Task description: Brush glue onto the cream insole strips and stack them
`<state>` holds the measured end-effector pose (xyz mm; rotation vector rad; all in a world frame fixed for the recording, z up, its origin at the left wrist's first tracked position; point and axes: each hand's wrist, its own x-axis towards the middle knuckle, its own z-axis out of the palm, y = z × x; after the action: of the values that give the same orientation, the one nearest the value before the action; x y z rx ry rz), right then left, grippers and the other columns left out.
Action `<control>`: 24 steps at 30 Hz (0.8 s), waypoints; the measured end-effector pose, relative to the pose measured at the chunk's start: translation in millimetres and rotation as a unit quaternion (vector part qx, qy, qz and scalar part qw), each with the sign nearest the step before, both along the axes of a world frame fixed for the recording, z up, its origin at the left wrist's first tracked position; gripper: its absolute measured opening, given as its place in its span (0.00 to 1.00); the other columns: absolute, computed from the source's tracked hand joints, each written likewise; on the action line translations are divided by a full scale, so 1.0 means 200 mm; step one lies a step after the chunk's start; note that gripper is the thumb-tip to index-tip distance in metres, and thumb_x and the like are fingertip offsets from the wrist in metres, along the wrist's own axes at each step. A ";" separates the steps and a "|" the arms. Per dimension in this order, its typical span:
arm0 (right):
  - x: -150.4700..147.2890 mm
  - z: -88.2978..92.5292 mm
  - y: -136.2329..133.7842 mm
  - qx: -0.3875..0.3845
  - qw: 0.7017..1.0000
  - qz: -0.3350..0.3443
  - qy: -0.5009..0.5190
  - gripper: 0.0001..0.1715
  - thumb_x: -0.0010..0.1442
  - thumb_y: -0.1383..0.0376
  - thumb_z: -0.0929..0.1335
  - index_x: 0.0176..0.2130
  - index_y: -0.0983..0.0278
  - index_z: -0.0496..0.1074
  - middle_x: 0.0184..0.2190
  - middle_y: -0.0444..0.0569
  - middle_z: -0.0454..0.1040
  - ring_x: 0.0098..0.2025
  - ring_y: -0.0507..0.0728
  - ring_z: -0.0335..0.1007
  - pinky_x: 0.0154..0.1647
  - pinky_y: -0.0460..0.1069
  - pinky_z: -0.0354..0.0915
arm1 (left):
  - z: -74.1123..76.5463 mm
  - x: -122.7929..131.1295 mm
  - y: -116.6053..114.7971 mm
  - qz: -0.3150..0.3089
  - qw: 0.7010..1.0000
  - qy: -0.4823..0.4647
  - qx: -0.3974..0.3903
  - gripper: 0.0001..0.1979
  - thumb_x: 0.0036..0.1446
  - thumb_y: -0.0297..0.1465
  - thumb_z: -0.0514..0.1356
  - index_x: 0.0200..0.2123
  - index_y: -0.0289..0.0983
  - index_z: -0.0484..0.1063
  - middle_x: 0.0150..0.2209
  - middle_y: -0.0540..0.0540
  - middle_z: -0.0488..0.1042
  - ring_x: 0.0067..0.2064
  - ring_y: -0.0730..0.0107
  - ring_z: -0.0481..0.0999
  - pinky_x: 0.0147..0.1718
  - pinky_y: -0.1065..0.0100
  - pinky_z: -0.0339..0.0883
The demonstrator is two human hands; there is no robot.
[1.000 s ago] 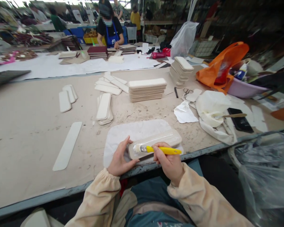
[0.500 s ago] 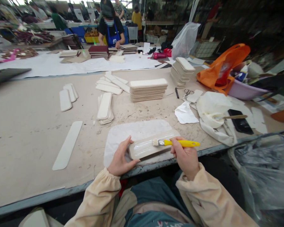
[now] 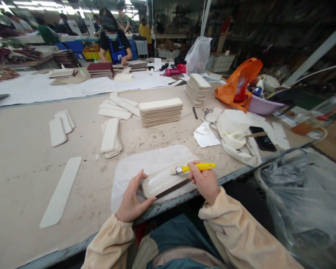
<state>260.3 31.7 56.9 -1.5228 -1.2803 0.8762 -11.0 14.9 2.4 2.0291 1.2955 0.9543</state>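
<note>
My right hand is closed round a yellow-handled brush whose bristles rest on the right part of a long cream board piece. The piece shines wet with glue and lies on a white mat at the near table edge. My left hand grips the piece's left end, thumb on the near side and fingers on top.
Stacks of the same cream pieces and loose ones lie mid-table, and a long strip lies to the left. Scissors, crumpled paper, a phone, an orange bag and a plastic sack are to the right. People work at the far table.
The brush swept from the piece's left end to its right part, leaving a wet sheen. The view shifted right and up. My left hand kept its hold.
</note>
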 end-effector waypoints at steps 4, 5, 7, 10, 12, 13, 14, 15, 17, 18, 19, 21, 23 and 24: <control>0.21 0.04 0.02 0.026 0.991 -0.078 -0.108 0.22 0.62 0.49 0.63 0.32 0.65 0.70 0.15 0.42 0.68 0.18 0.52 0.64 0.23 0.46 0.61 | -0.01 -0.01 0.00 0.006 1.000 0.007 -0.001 0.46 0.49 0.36 0.66 0.66 0.42 0.45 0.55 0.39 0.66 0.57 0.54 0.67 0.58 0.50 0.60; 0.24 0.05 0.01 0.037 0.987 -0.091 -0.125 0.21 0.63 0.50 0.63 0.32 0.65 0.70 0.16 0.42 0.68 0.17 0.52 0.65 0.22 0.46 0.61 | -0.01 -0.01 0.00 0.007 1.000 0.008 -0.001 0.46 0.49 0.37 0.66 0.66 0.42 0.45 0.55 0.39 0.66 0.57 0.54 0.67 0.58 0.50 0.60; 0.28 0.07 0.00 0.071 0.979 -0.116 -0.152 0.19 0.63 0.52 0.63 0.34 0.65 0.71 0.16 0.42 0.69 0.18 0.52 0.65 0.22 0.46 0.62 | -0.01 -0.01 0.00 0.010 1.000 0.011 0.001 0.46 0.49 0.37 0.66 0.66 0.42 0.45 0.55 0.39 0.66 0.57 0.54 0.67 0.58 0.49 0.60; 0.28 0.07 -0.04 0.152 0.958 -0.130 -0.207 0.14 0.64 0.57 0.63 0.37 0.65 0.71 0.20 0.44 0.72 0.21 0.52 0.69 0.25 0.46 0.65 | -0.01 -0.01 0.00 0.017 1.000 0.020 0.008 0.46 0.49 0.37 0.66 0.66 0.41 0.45 0.55 0.39 0.67 0.57 0.53 0.68 0.57 0.49 0.61; 0.27 0.06 -0.07 0.206 0.937 -0.099 -0.264 0.11 0.64 0.61 0.64 0.38 0.64 0.72 0.27 0.47 0.76 0.27 0.52 0.73 0.31 0.46 0.67 | -0.01 -0.01 0.00 0.019 0.999 0.026 0.013 0.46 0.49 0.38 0.66 0.66 0.41 0.46 0.54 0.39 0.67 0.56 0.53 0.68 0.56 0.49 0.62; 0.25 0.05 -0.08 0.227 0.927 -0.073 -0.289 0.09 0.64 0.62 0.64 0.38 0.64 0.72 0.30 0.48 0.77 0.29 0.53 0.74 0.33 0.46 0.67 | -0.01 -0.01 0.00 0.020 0.999 0.028 0.015 0.46 0.49 0.38 0.66 0.66 0.41 0.46 0.54 0.39 0.68 0.56 0.53 0.69 0.56 0.50 0.63; 0.23 0.04 -0.10 0.243 0.919 -0.044 -0.307 0.08 0.64 0.64 0.64 0.39 0.64 0.72 0.32 0.49 0.78 0.31 0.53 0.75 0.35 0.46 0.68 | -0.01 0.00 0.00 0.021 0.999 0.030 0.016 0.46 0.49 0.38 0.66 0.66 0.41 0.46 0.54 0.39 0.68 0.55 0.53 0.69 0.56 0.50 0.63; 0.21 0.03 -0.12 0.256 0.913 -0.012 -0.316 0.07 0.63 0.66 0.64 0.39 0.64 0.72 0.33 0.49 0.78 0.33 0.53 0.75 0.36 0.46 0.68 | -0.01 0.00 0.01 0.021 0.999 0.031 0.017 0.46 0.49 0.38 0.66 0.66 0.41 0.46 0.54 0.39 0.68 0.55 0.53 0.69 0.56 0.50 0.63; 0.13 0.02 -0.16 0.274 0.910 0.049 -0.308 0.07 0.62 0.68 0.65 0.41 0.63 0.71 0.34 0.49 0.78 0.34 0.53 0.75 0.38 0.46 0.68 | -0.01 0.00 0.01 0.022 0.999 0.032 0.015 0.46 0.49 0.38 0.66 0.66 0.41 0.46 0.54 0.39 0.68 0.56 0.53 0.69 0.56 0.50 0.62; 0.08 0.01 -0.19 0.277 0.912 0.079 -0.293 0.07 0.62 0.69 0.65 0.41 0.63 0.71 0.34 0.49 0.78 0.34 0.54 0.75 0.38 0.46 0.69 | -0.01 -0.01 0.01 0.022 0.999 0.032 0.013 0.46 0.49 0.38 0.67 0.66 0.41 0.46 0.54 0.39 0.68 0.56 0.53 0.68 0.56 0.49 0.62; 0.03 0.02 -0.21 0.277 0.916 0.107 -0.271 0.07 0.62 0.69 0.65 0.42 0.63 0.70 0.33 0.49 0.78 0.34 0.54 0.75 0.38 0.46 0.68 | -0.02 -0.01 0.01 0.021 0.999 0.030 0.011 0.46 0.49 0.38 0.67 0.66 0.41 0.46 0.54 0.39 0.67 0.56 0.53 0.68 0.56 0.49 0.62; -0.09 0.03 -0.24 0.260 0.928 0.154 -0.217 0.07 0.62 0.68 0.64 0.41 0.63 0.70 0.32 0.48 0.77 0.33 0.53 0.74 0.37 0.46 0.68 | -0.03 -0.01 0.01 0.020 0.999 0.026 0.007 0.46 0.49 0.38 0.67 0.66 0.41 0.46 0.54 0.39 0.67 0.56 0.53 0.68 0.56 0.49 0.62; -0.19 0.04 -0.26 0.233 0.942 0.178 -0.163 0.07 0.63 0.67 0.64 0.41 0.64 0.70 0.31 0.47 0.76 0.32 0.52 0.74 0.35 0.45 0.67 | -0.03 -0.01 0.01 0.018 1.000 0.023 0.003 0.46 0.49 0.38 0.67 0.66 0.41 0.46 0.55 0.39 0.67 0.56 0.53 0.69 0.56 0.50 0.63; -0.23 0.05 -0.26 0.218 0.948 0.183 -0.143 0.07 0.63 0.66 0.63 0.40 0.64 0.70 0.30 0.47 0.76 0.32 0.52 0.73 0.34 0.45 0.66 | -0.03 -0.01 0.01 0.018 1.000 0.021 0.002 0.46 0.49 0.38 0.67 0.66 0.41 0.46 0.55 0.39 0.67 0.56 0.54 0.69 0.55 0.51 0.63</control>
<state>215.1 -21.2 66.3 -1.0996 -1.8705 0.5495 -12.6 16.3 -3.5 2.0463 1.3572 0.9357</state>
